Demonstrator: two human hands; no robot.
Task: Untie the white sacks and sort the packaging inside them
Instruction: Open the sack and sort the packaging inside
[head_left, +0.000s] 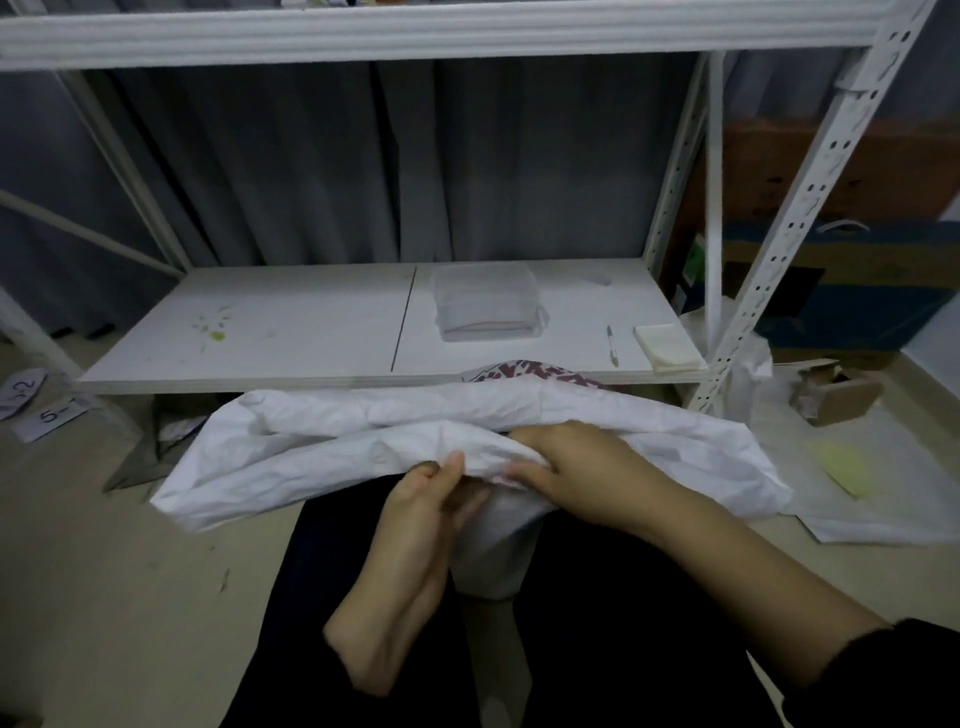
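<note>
A crumpled white sack (322, 447) lies across my lap and the floor, below the front edge of the low shelf. My left hand (431, 499) pinches the sack's bunched cloth between thumb and fingers near its middle. My right hand (566, 467) clutches the same bunched part from the right, its fingers curled into the folds. Red and white patterned packaging (535, 373) shows at the sack's far side. Any tie on the sack is hidden under my hands.
A white shelf board (291, 332) carries a clear plastic box (488, 304), a pen (613, 345) and a pale folded pad (667, 347). The perforated rack post (795, 228) stands at right. More white sacking (883, 499), a cardboard box (841, 395) and numbered labels (49, 415) lie on the floor.
</note>
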